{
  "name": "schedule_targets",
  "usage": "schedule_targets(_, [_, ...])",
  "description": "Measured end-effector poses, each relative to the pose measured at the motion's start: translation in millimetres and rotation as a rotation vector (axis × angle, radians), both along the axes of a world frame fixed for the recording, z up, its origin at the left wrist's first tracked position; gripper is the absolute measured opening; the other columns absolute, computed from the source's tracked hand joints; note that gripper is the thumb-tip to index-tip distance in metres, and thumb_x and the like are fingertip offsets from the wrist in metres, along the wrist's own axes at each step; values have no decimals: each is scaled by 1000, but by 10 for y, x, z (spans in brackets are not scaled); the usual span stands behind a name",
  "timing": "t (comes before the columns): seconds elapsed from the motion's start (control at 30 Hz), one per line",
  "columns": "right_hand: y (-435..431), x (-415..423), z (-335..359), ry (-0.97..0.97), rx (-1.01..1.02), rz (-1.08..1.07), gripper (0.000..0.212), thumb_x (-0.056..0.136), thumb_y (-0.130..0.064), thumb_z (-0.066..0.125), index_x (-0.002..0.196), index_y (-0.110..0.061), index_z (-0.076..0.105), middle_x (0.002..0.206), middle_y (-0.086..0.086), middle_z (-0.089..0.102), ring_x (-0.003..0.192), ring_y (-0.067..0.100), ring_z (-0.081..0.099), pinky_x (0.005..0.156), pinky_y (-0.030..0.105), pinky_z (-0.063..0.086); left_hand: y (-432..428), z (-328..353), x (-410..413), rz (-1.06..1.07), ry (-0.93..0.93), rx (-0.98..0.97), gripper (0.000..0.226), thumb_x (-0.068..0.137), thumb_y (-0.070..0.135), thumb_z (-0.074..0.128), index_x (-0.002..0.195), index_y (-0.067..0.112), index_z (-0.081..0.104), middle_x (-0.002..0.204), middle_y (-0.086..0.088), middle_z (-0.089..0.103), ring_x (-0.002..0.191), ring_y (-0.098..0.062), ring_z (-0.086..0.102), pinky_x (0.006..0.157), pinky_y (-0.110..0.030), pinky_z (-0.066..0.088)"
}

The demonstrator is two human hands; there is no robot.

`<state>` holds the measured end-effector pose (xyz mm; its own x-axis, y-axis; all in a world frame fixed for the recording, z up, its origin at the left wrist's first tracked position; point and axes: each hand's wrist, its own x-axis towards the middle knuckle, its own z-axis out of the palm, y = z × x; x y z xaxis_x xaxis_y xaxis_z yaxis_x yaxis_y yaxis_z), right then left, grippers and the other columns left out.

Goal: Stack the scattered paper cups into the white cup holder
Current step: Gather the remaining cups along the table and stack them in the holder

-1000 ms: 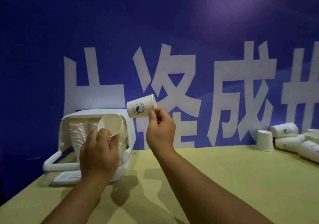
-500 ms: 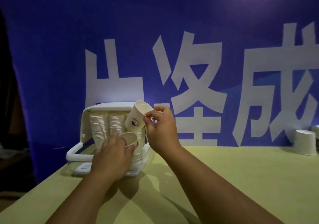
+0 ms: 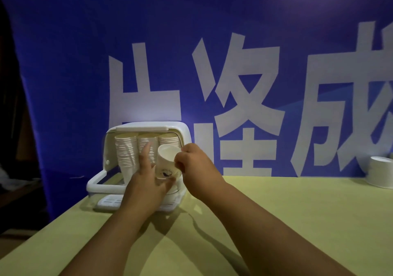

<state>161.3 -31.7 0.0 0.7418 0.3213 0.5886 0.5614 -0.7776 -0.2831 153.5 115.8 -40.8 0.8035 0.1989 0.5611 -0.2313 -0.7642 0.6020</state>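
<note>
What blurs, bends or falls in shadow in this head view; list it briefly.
Head view: dim, bluish light; the left hand and the paper cup pinched by the right hand are softly motion-blurred; both arms cast dark shadows on the yellow table; wide-angle bending curves the blue banner; the cup holder catches the brightest light.

this looks like an event or promotional stand rather than a home: a large blue fabric banner with big white chinese characters (image 3: 238, 97) hangs directly behind a plain pale yellow-green surface (image 3: 297, 222), under dim lighting.
</note>
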Motion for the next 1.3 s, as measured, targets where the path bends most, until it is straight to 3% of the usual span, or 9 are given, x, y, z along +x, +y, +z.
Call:
schedule_targets(0.13, [18, 58, -132, 136, 189, 46, 39, 94, -15, 66, 132, -24, 60, 135, -3, 56, 116, 16, 57, 90, 18, 38, 15, -34, 43, -16, 56, 65, 91, 90, 46, 70, 158, 44, 9, 162, 3, 34, 142, -26, 44, 106, -49, 48])
schedule_targets(0.27, [19, 94, -283, 220, 96, 63, 47, 96, -11, 63, 141, -23, 54, 140, -1, 57, 123, 18, 57, 98, 23, 42, -8, -50, 36, 6, 120, 131, 56, 101, 44, 53, 152, 25, 40, 162, 5, 31, 143, -23, 39, 109, -41, 42])
schedule_targets(0.43, [3, 119, -368, 222, 115, 37, 50, 98, -20, 61, 144, -31, 48, 146, -7, 51, 131, 17, 50, 107, 31, 39, 0, -68, 15, 4, 118, 185, 47, 107, 38, 40, 152, 26, 37, 157, 4, 38, 139, -19, 40, 109, -38, 39])
schedule_targets(0.57, [-95, 24, -325, 174, 324, -95, 31, 94, -35, 65, 125, -33, 62, 122, -11, 65, 104, 11, 62, 92, 25, 49, -91, 0, -37, 160, -27, 365, 37, 101, 43, 50, 136, 31, 52, 143, 3, 50, 131, -19, 44, 110, -42, 39])
schedule_targets(0.67, [-337, -118, -308, 150, 400, -181, 11, 94, -39, 64, 101, -30, 66, 91, -12, 67, 79, 8, 63, 79, 24, 56, -390, 67, -186, 54, -129, 340, 8, 98, 37, 56, 99, 30, 60, 105, 8, 60, 97, -11, 52, 86, -30, 49])
schedule_targets(0.83, [-1061, -439, -319, 142, 414, -321, 9, 94, -37, 64, 89, -29, 63, 78, -13, 63, 70, 7, 63, 67, 20, 56, -1000, 96, -386, -156, 64, 296, 19, 101, 37, 51, 86, 28, 56, 85, 10, 62, 76, -9, 56, 60, -23, 44])
schedule_targets(1.0, [-2080, -802, -363, 166, 430, -475, 9, 94, -30, 65, 85, -28, 63, 75, -11, 63, 69, 7, 62, 59, 17, 47, -1772, 74, -500, -268, 167, 236, 18, 96, 33, 54, 79, 27, 58, 79, 7, 63, 73, -14, 61, 70, -38, 58])
schedule_targets(1.13, [-2960, -988, -481, 270, 436, -557, 3, 93, -24, 67, 93, -27, 65, 86, -10, 66, 78, 9, 63, 75, 24, 58, -2543, -59, -596, -376, 240, 163, 13, 93, 28, 57, 81, 26, 60, 82, 7, 65, 76, -13, 62, 71, -35, 57])
schedule_targets(1.3, [-4078, -1172, -690, 396, 364, -746, 29, 92, -26, 67, 120, -26, 60, 110, -4, 61, 95, 11, 60, 85, 26, 54, -3487, -284, -658, -566, 336, 27, 12, 92, 21, 64, 101, 27, 58, 101, 6, 62, 89, -12, 60, 81, -30, 56])
